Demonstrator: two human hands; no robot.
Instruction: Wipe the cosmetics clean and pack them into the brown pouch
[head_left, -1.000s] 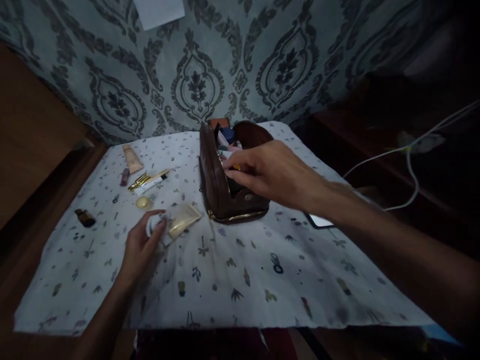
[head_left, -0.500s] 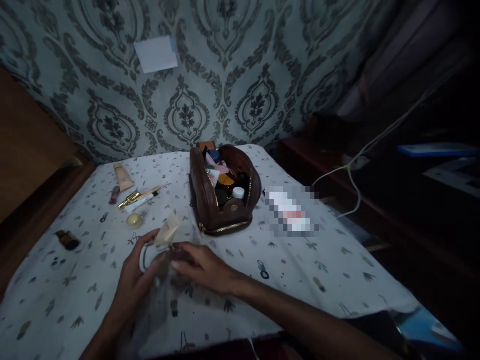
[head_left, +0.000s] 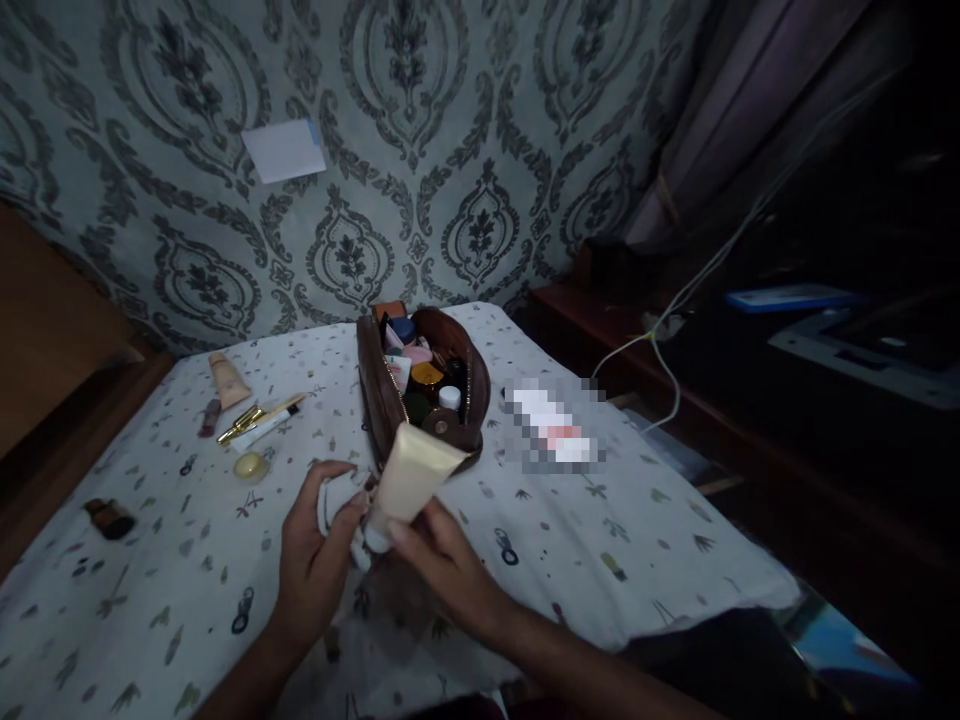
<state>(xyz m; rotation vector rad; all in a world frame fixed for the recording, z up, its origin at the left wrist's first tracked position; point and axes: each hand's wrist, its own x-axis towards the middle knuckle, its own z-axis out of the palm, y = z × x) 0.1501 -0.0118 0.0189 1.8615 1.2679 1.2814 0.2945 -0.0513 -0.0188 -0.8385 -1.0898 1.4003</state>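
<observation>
The cream tube is sitting between the two hands, above the near side of the worktop, with its long axis slanting. Its capped end is pointing down and toward the left hand, while the wide, flat end is rising rightward and away, overlapping in view the near end of the open brown bag. The right hand is the nearer one to the tube, since it is bearing it: the thumb and fingers are pinching it low down, close to the cap. Just left of that cap, the left hand's fingers are curling round a white bundle, the thumb pressing on it from the right. The light is dim and the bundle is partly covered, so it may be a cloth or a soft wrapping, and I cannot tell whether it is touching the tube.

The right arm is reaching in from the lower right, and the left arm is slanting up from the bottom edge, so the hands are nearly meeting in front of the bag. Inside the bag, a white-lidded jar is resting among other small items. On the left of the worktop, a round yellow thing is lying nearest the left hand, and a second tube is lying farther back.
</observation>
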